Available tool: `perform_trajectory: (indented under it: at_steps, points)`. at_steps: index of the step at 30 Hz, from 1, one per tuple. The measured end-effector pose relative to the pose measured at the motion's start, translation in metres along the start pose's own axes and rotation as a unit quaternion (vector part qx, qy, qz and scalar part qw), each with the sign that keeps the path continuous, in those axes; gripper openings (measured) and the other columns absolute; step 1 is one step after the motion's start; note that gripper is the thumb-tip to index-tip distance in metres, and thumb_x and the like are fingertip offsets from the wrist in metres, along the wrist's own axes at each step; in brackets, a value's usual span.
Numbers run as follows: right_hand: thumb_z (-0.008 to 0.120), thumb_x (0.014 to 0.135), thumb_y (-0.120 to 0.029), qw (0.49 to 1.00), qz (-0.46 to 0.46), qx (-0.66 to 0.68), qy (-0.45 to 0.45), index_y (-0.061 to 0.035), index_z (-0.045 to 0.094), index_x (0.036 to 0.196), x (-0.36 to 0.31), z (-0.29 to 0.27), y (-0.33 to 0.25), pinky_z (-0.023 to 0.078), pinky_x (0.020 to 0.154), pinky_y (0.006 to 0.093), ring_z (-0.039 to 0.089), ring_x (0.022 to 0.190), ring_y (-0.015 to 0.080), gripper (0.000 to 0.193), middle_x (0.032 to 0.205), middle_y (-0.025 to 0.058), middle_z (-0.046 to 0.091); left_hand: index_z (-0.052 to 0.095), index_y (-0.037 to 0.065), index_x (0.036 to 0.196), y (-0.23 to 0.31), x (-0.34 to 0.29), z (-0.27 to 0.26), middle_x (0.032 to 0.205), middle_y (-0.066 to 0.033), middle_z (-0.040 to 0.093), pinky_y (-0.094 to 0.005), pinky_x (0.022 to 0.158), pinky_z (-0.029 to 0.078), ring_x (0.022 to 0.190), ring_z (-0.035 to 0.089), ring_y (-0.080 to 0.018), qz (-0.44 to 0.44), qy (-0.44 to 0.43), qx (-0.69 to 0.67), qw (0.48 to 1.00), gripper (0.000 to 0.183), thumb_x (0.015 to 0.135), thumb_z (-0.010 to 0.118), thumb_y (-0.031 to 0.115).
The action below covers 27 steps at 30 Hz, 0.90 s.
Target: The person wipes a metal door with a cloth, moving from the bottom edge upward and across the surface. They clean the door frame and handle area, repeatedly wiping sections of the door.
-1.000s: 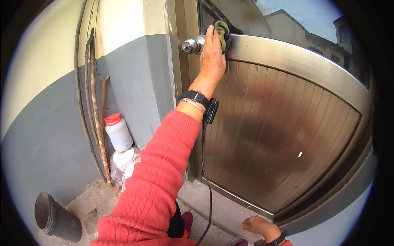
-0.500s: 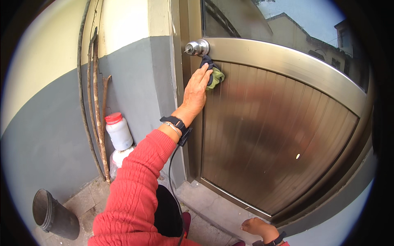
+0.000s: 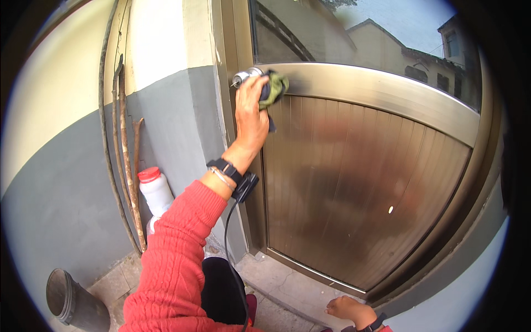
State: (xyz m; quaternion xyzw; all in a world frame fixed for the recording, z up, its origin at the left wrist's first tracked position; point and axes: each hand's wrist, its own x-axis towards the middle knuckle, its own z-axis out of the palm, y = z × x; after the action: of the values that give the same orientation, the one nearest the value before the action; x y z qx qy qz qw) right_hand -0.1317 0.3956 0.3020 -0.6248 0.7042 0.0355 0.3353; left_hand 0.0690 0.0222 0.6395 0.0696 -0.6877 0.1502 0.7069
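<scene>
Reaching up to the door [image 3: 343,166], my left hand [image 3: 251,113] is closed on a dark blue and green cloth [image 3: 274,91]. The cloth is bunched against the door's metal crossbar, right beside the round silver doorknob [image 3: 243,76]. Some of it is hidden by my fingers, and a dark end hangs below them. My right hand [image 3: 347,310] is low at the lower right, in front of the door's bottom edge, its fingers loosely bent with nothing visible in them.
Several long sticks [image 3: 124,149] lean against the cream and grey wall on the left. A white jar [image 3: 156,193] with a red lid stands beside them. A dark bucket [image 3: 83,310] is on the paved floor. A black cable [image 3: 227,238] hangs from my left wrist.
My left hand has moved up with the cloth, from below the doorknob to beside it on the crossbar. The view has shifted slightly. My right hand stays about where it was.
</scene>
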Motion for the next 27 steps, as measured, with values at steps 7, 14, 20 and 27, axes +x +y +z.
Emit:
perform_trajectory:
  at_steps: [7, 14, 20, 27]
  points:
    - [0.064, 0.097, -0.040, 0.999, -0.038, 0.014, 0.034, -0.0065, 0.074, 0.120, -0.008, 0.000, -0.001, 0.054, 0.098, 0.0459, 0.069, 0.110, 0.0408, 0.042, 0.112, 0.0206, 0.075, 0.036, 0.004, 0.157, 0.019, 0.021, 0.051, 0.169, -0.0201, 0.025, -0.0450, 0.128, 0.025, 0.155, 0.027, -0.0409, -0.089, -0.060, 0.013, 0.994, 0.089, 0.074, 0.054, -0.023]
    - [0.063, 0.097, -0.036, 0.999, -0.021, 0.011, 0.038, -0.0067, 0.075, 0.117, -0.013, 0.005, 0.001, 0.055, 0.094, 0.0482, 0.069, 0.106, 0.0426, 0.038, 0.108, 0.0226, 0.074, 0.036, 0.003, 0.158, 0.098, 0.015, 0.101, 0.169, -0.0220, 0.025, -0.0473, 0.128, 0.023, 0.156, 0.022, -0.0461, -0.076, -0.067, 0.019, 0.995, 0.094, 0.069, 0.054, -0.021]
    - [0.063, 0.096, -0.034, 0.998, -0.037, 0.007, 0.049, -0.0050, 0.075, 0.110, -0.015, 0.004, -0.003, 0.055, 0.093, 0.0499, 0.070, 0.104, 0.0430, 0.034, 0.104, 0.0234, 0.074, 0.045, 0.002, 0.151, 0.201, 0.017, 0.158, 0.168, -0.0224, 0.027, -0.0547, 0.124, 0.028, 0.154, 0.025, -0.0477, 0.072, -0.098, -0.055, 0.991, 0.079, 0.075, 0.057, -0.018]
    - [0.063, 0.097, -0.033, 0.996, -0.048, -0.011, 0.069, -0.0031, 0.076, 0.105, -0.012, -0.009, -0.016, 0.055, 0.090, 0.0494, 0.070, 0.101, 0.0431, 0.034, 0.100, 0.0243, 0.074, 0.061, -0.001, 0.136, 0.342, 0.030, 0.211, 0.162, -0.0244, 0.037, -0.0607, 0.122, 0.030, 0.149, 0.034, -0.0489, 0.211, -0.138, -0.107, 0.962, 0.051, 0.086, 0.060, 0.011]
